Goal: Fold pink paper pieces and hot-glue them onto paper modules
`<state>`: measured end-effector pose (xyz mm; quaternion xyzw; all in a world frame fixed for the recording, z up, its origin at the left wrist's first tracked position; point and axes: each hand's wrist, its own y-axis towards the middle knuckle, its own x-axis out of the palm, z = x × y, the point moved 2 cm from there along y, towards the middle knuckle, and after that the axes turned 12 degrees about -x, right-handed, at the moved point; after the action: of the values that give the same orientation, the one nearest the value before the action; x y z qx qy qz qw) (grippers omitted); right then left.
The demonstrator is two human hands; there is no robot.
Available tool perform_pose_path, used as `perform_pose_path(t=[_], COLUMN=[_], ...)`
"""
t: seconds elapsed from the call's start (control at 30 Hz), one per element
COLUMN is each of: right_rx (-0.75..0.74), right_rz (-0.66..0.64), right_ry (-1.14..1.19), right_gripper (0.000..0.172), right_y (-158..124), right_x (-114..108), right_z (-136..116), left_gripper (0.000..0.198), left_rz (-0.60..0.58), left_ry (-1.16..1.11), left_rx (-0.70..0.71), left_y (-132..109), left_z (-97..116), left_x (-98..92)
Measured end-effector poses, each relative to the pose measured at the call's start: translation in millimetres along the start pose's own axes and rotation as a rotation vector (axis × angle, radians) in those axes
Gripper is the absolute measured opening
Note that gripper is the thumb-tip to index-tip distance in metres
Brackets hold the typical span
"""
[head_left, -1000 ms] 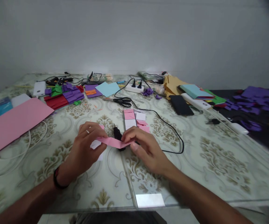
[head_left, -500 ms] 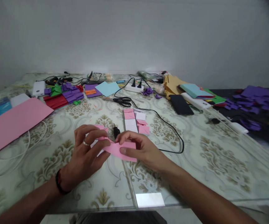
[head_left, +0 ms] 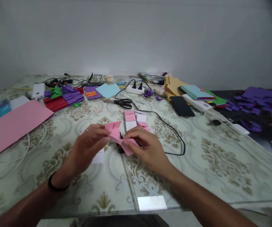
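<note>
Both my hands hold one folded pink paper piece (head_left: 116, 135) just above the table's middle. My left hand (head_left: 88, 148) pinches its upper left part, fingers closed. My right hand (head_left: 145, 148) grips its lower right part between thumb and fingers. A black glue gun (head_left: 120, 150) lies on the table under the paper, mostly hidden; its black cable (head_left: 171, 129) runs off to the right and back. A white paper square (head_left: 98, 156) lies under my left hand. Several pink and white paper squares (head_left: 136, 121) lie just beyond my hands.
A large pink sheet (head_left: 13, 124) lies at the left. Black scissors (head_left: 124, 102), a white power strip (head_left: 134, 90), a black phone (head_left: 181, 106), red, purple and green paper pieces (head_left: 64, 96) and stacked coloured sheets (head_left: 197, 93) fill the back. Purple scraps (head_left: 261, 101) cover the right end.
The pink piece has been lifted and turned from lying flat and long between my hands to a more upright, folded shape. My left hand rose and rotated; my right hand stayed close by.
</note>
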<state>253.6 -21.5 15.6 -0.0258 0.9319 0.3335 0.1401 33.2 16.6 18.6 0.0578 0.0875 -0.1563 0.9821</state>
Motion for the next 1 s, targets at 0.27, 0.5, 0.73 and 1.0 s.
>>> perform_pose_path(t=[0.27, 0.5, 0.73, 1.0], right_rx=[-0.082, 0.025, 0.068, -0.112], right_rz=[-0.048, -0.028, -0.078, -0.136], right_ry=[0.03, 0.21, 0.241, 0.007], right_gripper=[0.009, 0.007, 0.007, 0.007], right_y=[2, 2, -1, 0], right_x=[3, 4, 7, 7], right_z=[-7, -4, -4, -10], left_gripper=[0.011, 0.027, 0.016, 0.009], left_rz=[-0.019, -0.059, 0.021, -0.042], left_ry=[-0.06, -0.041, -0.034, 0.177], left_rx=[-0.012, 0.018, 0.037, 0.133], left_y=[-2, -4, -4, -2], left_z=[9, 10, 7, -2], left_x=[3.0, 4.6, 2.9, 3.7])
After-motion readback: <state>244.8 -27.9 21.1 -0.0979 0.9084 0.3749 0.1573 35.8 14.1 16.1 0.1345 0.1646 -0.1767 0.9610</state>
